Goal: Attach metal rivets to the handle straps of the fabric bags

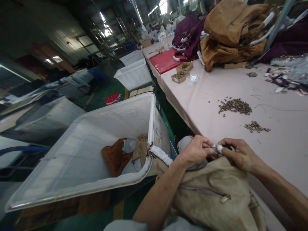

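A beige bag (211,189) with a zipped pocket lies in front of me, against the table's edge. Above its top edge, my left hand (198,149) is closed, thumb and fingers pinching a small part wrapped in white. Just to its right, my right hand (237,152) grips the other side of that white-wrapped strap end (219,148), with a tan band around the base of its thumb. The fingertips of both hands nearly meet; the tiny piece between them is too small to make out.
Small metal pieces lie in two piles (237,106) on the pink-covered table (284,128). Small boxes (180,76), a red sheet (163,61) and brown (231,29) and purple bags sit farther back. At left, a large white bin (96,118) holds brown and beige bags.
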Available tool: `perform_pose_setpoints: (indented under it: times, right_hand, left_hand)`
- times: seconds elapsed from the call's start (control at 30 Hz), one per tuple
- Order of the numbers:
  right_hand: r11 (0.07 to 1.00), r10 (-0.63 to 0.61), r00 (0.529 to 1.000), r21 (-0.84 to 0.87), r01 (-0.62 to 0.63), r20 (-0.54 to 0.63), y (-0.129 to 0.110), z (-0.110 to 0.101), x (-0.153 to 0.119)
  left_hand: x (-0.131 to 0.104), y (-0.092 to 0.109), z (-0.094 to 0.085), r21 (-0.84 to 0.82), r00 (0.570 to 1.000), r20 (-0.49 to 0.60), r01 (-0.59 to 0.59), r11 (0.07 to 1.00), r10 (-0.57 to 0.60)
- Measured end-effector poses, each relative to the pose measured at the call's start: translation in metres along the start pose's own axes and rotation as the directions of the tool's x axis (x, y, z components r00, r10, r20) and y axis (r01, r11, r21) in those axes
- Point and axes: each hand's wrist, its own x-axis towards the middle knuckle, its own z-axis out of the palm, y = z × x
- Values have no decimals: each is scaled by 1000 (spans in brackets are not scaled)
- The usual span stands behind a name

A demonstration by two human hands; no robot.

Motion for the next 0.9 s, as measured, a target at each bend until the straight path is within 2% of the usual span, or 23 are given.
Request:
perform_pose_setpoints:
  times: [0.07,0.13,0.2,0.3,0.37,0.43,0.53,0.63,0.7,0.77,0.83,0.9]
  right_hand:
    - [995,40,999,93,-40,-7,6,-3,3]
    - [980,45,999,192,-50,29,11,-7,5]
    - [955,41,994,288,-67,97,15,-9,7]
    - [896,39,982,429,-117,187,20,-7,10]
    - [869,45,978,475,-140,206,20,-4,11]
    - [890,37,983,441,-115,181,18,-3,13]
    - [957,-21,996,289,-5,87,13,-12,19]
    - [994,-59,989,79,70,-133,19,-43,25]
    - [997,-64,940,-58,47,-336,30,-75,26]
    - [986,-70,861,-164,-16,-503,44,-108,24]
    - [967,-83,796,-241,-81,-600,59,-134,19]
    - [944,-100,765,-303,-129,-636,71,-148,16]
  left_hand:
    - [-8,5,2,234,994,-87,-39,971,61]
    - [-15,6,2,347,988,-117,-56,936,102]
    - [-19,3,0,281,993,-74,-63,958,87]
    - [-19,-4,-5,75,998,19,-59,995,58]
    - [-15,-7,-6,-15,997,41,-64,998,65]
    - [-11,-6,-7,-47,996,40,-78,996,80]
    - [-5,-2,-6,-95,995,38,-92,991,96]
    - [0,0,-4,-181,996,38,-75,981,83]
    - [1,0,-1,-226,998,23,-57,973,64]
    - [2,-2,1,-263,999,4,-49,964,51]
    - [3,-5,2,-295,998,-13,-55,954,53]
    - [4,-8,3,-325,998,-31,-69,943,62]
